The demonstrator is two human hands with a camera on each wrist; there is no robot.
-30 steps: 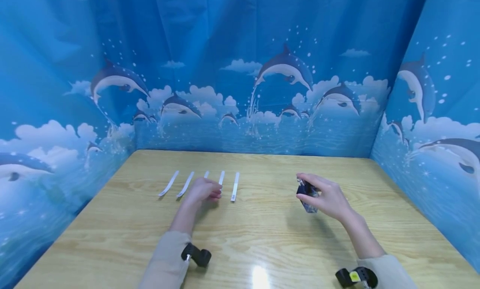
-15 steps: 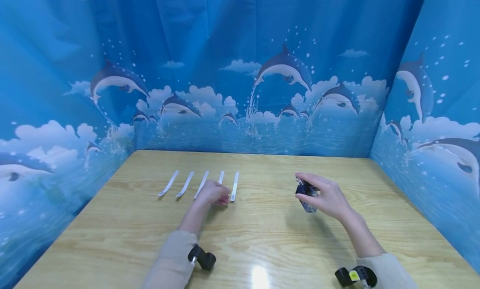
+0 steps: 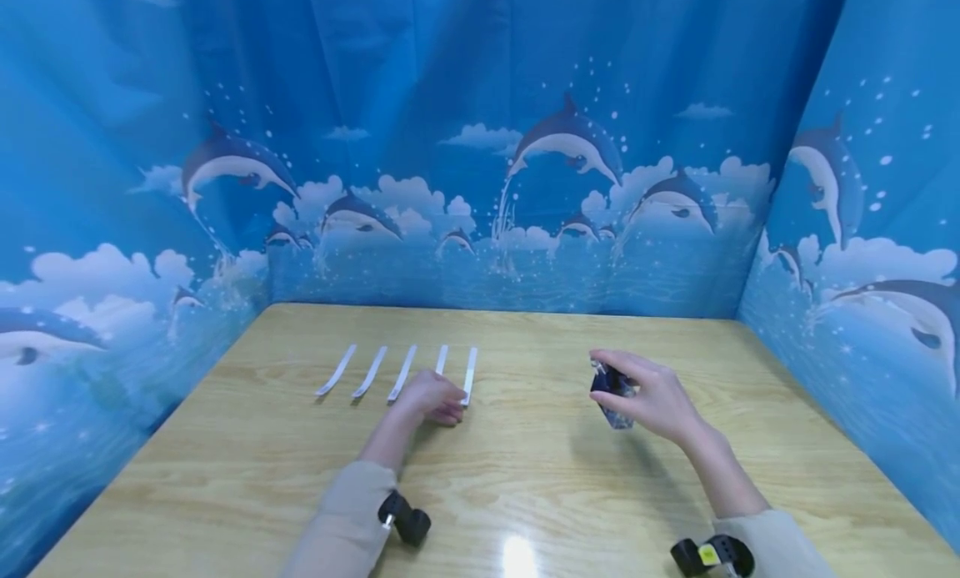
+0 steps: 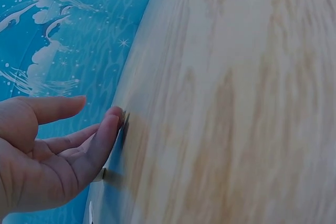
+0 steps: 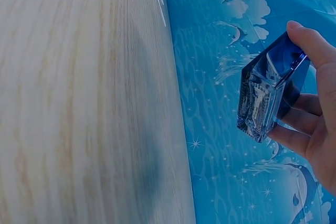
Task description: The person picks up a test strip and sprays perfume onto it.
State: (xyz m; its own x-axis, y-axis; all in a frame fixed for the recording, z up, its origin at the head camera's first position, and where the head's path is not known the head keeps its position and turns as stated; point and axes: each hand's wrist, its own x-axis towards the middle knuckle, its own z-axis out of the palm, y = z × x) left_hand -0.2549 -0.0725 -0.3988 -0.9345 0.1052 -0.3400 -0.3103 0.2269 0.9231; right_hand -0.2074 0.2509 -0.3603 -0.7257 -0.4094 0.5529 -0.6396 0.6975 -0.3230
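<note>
The left hand (image 3: 433,397) has slid rightward along the paper strips (image 3: 405,371), uncovering the third.

No text, label, brand, number or sign can be read anywhere: the blue glass bottle (image 5: 271,88), the white paper strips (image 3: 406,371) and the dolphin-printed backdrop (image 3: 480,161) bear no legible writing.

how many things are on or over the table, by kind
white strips: 5, from the leftmost to the rightmost
blue glass bottle: 1, in the right hand
total: 6
The left hand touches the fourth strip.
</note>
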